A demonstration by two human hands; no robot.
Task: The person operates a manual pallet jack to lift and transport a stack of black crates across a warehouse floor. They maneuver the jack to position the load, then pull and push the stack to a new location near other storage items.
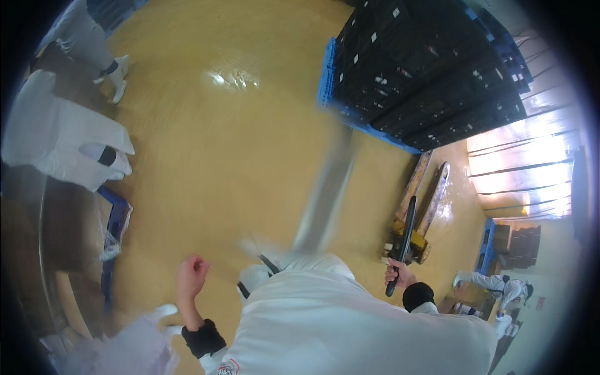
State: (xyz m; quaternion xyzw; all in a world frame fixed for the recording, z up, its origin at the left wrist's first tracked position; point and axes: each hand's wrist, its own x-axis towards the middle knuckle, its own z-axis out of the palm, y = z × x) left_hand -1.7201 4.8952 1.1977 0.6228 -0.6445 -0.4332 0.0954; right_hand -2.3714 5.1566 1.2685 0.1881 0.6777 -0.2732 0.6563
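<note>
My right hand (400,274) is wrapped round the black handle bar (409,232) of a pallet jack. Beyond the handle are the jack's yellow body (417,245) and its two worn forks (434,199), which reach along the floor toward a tall stack of black crates (425,69). Out to my left, my left hand (192,275) hangs in the air with its fingers curled and nothing visible in it. Black cuffs end both my white sleeves. In front of my body lies a long grey strip (325,194), too blurred to name.
Blue pallets (384,136) sit under the crate stack. At the left, people in white (69,134) stand by metal equipment, near a dark blue frame (114,219). Another person (503,289) is at the far right, near a strip curtain (522,165) and another blue pallet (485,245). The yellowish floor (250,162) shines.
</note>
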